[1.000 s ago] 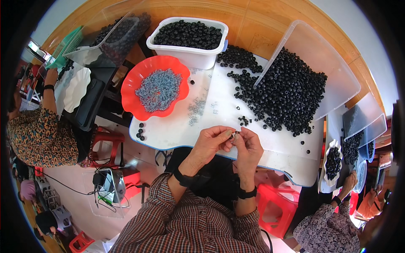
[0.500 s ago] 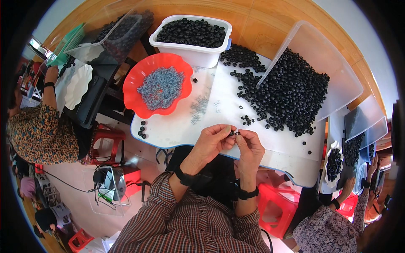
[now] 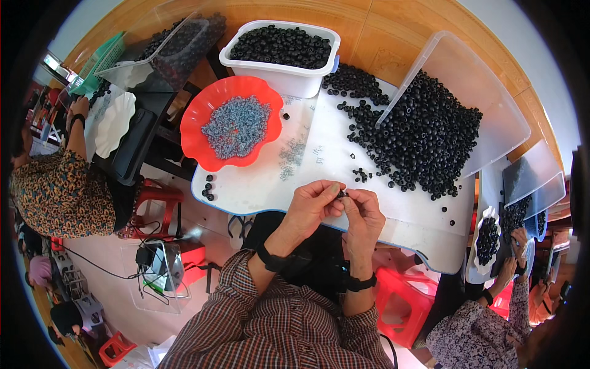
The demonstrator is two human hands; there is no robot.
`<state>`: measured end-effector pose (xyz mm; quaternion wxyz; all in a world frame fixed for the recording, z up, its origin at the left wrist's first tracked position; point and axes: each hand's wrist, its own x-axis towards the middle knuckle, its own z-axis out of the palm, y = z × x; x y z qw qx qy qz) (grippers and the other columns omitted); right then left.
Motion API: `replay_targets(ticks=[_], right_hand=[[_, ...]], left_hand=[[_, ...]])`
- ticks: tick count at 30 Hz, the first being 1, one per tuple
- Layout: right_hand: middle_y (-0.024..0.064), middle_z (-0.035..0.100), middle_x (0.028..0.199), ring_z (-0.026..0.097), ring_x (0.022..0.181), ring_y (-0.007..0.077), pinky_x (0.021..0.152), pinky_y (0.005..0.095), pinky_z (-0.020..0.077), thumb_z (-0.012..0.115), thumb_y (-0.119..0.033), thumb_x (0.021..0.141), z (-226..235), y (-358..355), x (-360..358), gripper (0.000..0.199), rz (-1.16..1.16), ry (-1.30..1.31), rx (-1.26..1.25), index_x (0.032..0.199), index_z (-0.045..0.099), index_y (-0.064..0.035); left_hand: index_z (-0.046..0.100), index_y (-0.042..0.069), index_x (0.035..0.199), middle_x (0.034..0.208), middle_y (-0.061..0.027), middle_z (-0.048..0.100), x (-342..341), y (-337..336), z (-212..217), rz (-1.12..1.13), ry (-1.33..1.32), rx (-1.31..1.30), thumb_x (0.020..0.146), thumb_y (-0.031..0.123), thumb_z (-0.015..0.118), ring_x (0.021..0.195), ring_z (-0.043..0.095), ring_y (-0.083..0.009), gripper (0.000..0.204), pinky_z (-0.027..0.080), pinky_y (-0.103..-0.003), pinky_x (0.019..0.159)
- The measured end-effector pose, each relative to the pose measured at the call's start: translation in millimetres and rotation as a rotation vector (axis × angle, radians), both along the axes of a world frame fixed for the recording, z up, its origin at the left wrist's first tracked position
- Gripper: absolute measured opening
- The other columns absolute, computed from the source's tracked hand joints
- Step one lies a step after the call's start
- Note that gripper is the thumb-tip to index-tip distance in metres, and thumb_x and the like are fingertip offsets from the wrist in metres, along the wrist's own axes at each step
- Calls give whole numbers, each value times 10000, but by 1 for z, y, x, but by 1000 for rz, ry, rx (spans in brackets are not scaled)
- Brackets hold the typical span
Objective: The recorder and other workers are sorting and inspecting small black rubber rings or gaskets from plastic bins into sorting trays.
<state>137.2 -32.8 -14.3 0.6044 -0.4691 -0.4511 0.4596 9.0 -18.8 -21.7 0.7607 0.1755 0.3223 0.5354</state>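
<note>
My left hand (image 3: 313, 208) and my right hand (image 3: 364, 214) meet above the table's near edge, fingertips pinched together. Between them is a small black round part (image 3: 341, 194), gripped by the left fingers. The right fingertips press against it; a tiny pale piece shows there, too small to make out fully. Beyond my hands lies a large heap of black round parts (image 3: 430, 132), spilling from a tipped clear bin (image 3: 491, 98). To the left stands a red scalloped bowl (image 3: 193, 120) holding many small grey-blue translucent pieces (image 3: 236, 128).
A white tub (image 3: 276, 79) full of black parts stands at the back. Several black parts (image 3: 209, 187) lie at the table's left edge, and clear bits (image 3: 292, 157) are scattered mid-table. A red stool (image 3: 402, 307) is at my right. Other people work at tables on both sides.
My fingertips have drawn closer together, bringing the pale piece at the right fingers against the black round part. At the right, a co-worker's hands have moved toward their heap.
</note>
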Motion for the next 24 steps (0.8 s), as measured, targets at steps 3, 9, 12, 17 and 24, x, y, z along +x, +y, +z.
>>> replay_targets(ticks=[3,9,12,17,24], right_hand=[[36,585,1002,586,844,95,762,225,485,685,44,862,0,0,0,136,-6,-9,-6,994,668,18],[40,587,990,579,826,94,741,228,482,688,46,853,-3,0,1,136,-11,-41,6,984,667,13],[43,584,984,576,819,97,733,232,482,689,45,848,-4,0,0,127,-25,-84,0,967,663,10],[47,580,971,572,800,105,716,236,480,693,42,838,-1,1,1,125,-44,-144,38,952,660,3],[62,577,957,575,773,115,694,238,481,694,32,835,6,1,1,103,-57,-273,88,926,650,11]], left_hand=[[654,-35,1107,825,-43,654,1,0,0,10,33,18,988,149,589,692,617,-103,229,528,-230,643],[657,-36,1104,808,-37,648,1,-2,1,13,121,45,985,145,593,683,604,-102,225,520,-228,645],[658,-34,1120,811,-38,649,0,-2,0,9,160,64,988,143,588,686,605,-101,232,521,-230,650],[652,-36,1156,829,-47,656,-2,-3,7,8,187,118,995,125,569,698,614,-105,242,537,-239,667],[656,-40,1149,854,-61,670,-3,-3,7,32,261,164,984,68,567,718,631,-109,216,558,-250,676]])
